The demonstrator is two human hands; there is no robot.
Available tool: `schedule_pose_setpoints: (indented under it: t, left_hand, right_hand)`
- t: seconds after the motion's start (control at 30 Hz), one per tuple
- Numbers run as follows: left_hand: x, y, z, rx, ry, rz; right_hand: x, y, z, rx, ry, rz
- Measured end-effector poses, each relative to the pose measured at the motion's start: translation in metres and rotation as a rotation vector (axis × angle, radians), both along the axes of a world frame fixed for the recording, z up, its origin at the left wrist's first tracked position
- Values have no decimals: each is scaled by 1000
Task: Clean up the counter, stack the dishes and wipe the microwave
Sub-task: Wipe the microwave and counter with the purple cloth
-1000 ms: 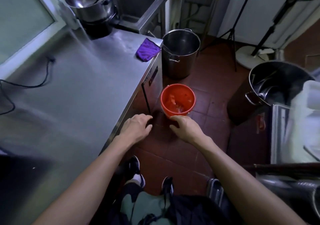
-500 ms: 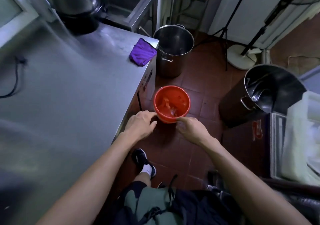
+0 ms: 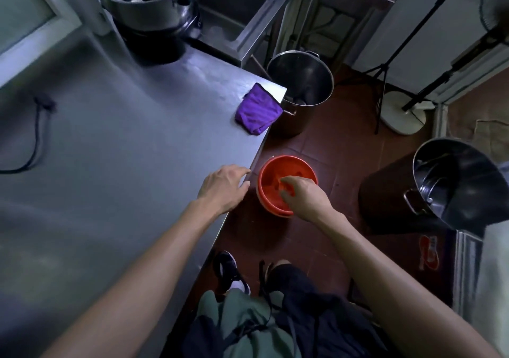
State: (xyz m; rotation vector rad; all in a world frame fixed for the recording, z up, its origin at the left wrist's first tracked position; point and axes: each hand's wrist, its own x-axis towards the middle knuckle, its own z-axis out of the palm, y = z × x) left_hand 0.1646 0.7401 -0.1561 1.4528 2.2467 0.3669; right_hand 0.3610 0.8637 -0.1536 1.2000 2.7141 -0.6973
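Note:
A steel counter [image 3: 115, 148] fills the left half of the head view. On its far right corner lies a folded purple cloth [image 3: 258, 108]. An orange bucket [image 3: 275, 184] stands on the red tiled floor just off the counter's edge. My left hand [image 3: 224, 185] rests palm down on the counter's edge, fingers loosely apart, holding nothing. My right hand [image 3: 303, 195] hangs over the bucket's mouth with fingers curled downward; whether anything is pinched in them is hidden.
A large steel pot [image 3: 143, 5] sits on a black base at the counter's far end beside a sink [image 3: 248, 13]. Two steel stockpots [image 3: 300, 82] [image 3: 454, 184] stand on the floor. A black cable [image 3: 35, 137] lies on the counter. Light stands [image 3: 396, 87] stand at the back right.
My right hand has moved from the bucket's near rim to over its mouth. My left hand stays at the counter's edge. The camera has shifted forward and over the counter.

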Motion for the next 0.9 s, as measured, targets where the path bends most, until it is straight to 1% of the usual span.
schedule_pose_setpoints:
  t: [0.13, 0.37, 0.47, 0.53, 0.67, 0.8, 0.9]
  left_hand:
    - [-22, 21, -4, 2, 1, 9]
    - [-46, 68, -11, 28, 18, 83]
    - [-55, 94, -18, -1, 13, 149]
    - [-59, 112, -24, -34, 22, 157]
    - [-67, 156, -33, -81, 28, 195]
    - [-74, 194, -42, -96, 45, 301]
    - [-78, 210, -50, -169, 51, 356]
  right_hand:
    - [-22, 26, -3, -37, -9, 12]
    - [-59, 92, -15, -36, 11, 46]
    - [-77, 128, -23, -71, 54, 67]
    - [-90, 151, -28, -88, 74, 89]
    - [-115, 193, -40, -104, 88, 170]
    - [-138, 222, -50, -78, 65, 267]
    - [-152, 240, -59, -49, 42, 369]
